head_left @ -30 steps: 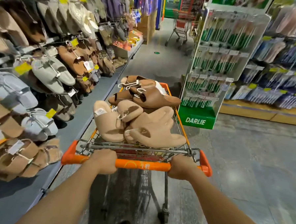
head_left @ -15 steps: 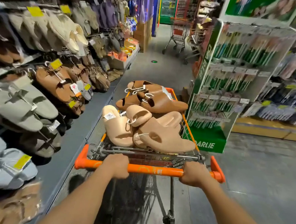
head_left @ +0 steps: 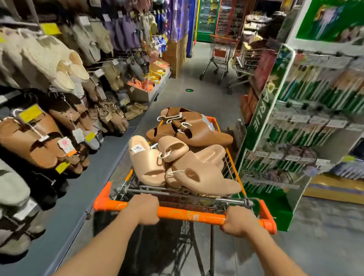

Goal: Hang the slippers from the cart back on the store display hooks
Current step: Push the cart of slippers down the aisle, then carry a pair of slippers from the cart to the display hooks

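- Since the earlier frames, the cart point(head_left: 223, 133) has rolled further up the aisle, so the slipper wall has slid back along the left and the green toothbrush stand point(head_left: 268, 129) now sits close on the right.
- On the far left, the display hooks point(head_left: 52, 180) carry slippers in rows by colour: grey low down, brown slippers point(head_left: 27, 142) at mid height, cream ones above. Grouping by colour suggests each pair from the cart belongs with its match.
- Yellow tags point(head_left: 30, 113) hang at the hook ends, probably to mark price where a shopper can read it.
- Left hand point(head_left: 144, 208) is clenched round the orange handle point(head_left: 190, 215), wrist straight, likely to push and steer; it holds no slipper.
- Tan slippers point(head_left: 196, 172) lie piled at the near end of the cart, white hanger loops showing among them, so they look ready to go straight onto a hook.
- Darker brown pairs point(head_left: 195, 131) lie stacked behind them at the far end, also with white hangers on top.
- Right hand point(head_left: 239, 222) is clenched on the same handle near its right end, the wide spacing giving control of the cart's heading.
- None of these slippers appears to be hung yet; judging by the colours, the brown rows on the left look like the nearest match.
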{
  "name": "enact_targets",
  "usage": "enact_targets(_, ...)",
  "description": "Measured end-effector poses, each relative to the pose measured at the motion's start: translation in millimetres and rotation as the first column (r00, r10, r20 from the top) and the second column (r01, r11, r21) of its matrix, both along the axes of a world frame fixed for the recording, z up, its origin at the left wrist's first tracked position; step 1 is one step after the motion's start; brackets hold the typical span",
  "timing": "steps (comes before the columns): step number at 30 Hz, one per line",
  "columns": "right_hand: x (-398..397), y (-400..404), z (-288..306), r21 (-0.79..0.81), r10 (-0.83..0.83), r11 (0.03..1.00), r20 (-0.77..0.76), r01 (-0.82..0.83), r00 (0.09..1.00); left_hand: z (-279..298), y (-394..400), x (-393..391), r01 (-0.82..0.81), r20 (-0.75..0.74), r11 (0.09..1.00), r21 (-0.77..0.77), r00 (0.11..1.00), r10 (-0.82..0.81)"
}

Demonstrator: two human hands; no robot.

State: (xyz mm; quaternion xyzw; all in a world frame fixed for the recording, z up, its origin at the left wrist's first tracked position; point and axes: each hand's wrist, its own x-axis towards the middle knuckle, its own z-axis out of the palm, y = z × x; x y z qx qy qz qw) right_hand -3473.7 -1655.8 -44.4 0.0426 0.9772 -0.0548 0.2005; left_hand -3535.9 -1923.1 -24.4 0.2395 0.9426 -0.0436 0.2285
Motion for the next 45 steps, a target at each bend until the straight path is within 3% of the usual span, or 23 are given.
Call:
enact_targets(10,-121.2,34.4,7.6,-0.002,-0.019,1.0,0.055,0.019,0.998,4.8,36.8,-124.9,0.008,0.044,1.0,0.008,0.999,-0.008)
enact_targets(22,-206.8,52.1,8.6,0.009,-0.081,0.997,0.051,0.081,0.995,2.9,58.0,-225.5,0.06,0.025,0.998,0.011,0.998,-0.06)
enact_targets(40,-298.9,107.6,25.0,-0.017,-0.087,0.996,0.084,0.089,0.993,4.8,120.6,-323.3,0.085,0.121,0.996,0.004,0.989,-0.085)
enact_targets(45,-315.8,126.2,22.0,-0.03,-0.092,0.994,0.225,0.102,0.97,3.2,133.1,-339.4,0.092,0.216,0.996,-0.016,0.973,-0.086)
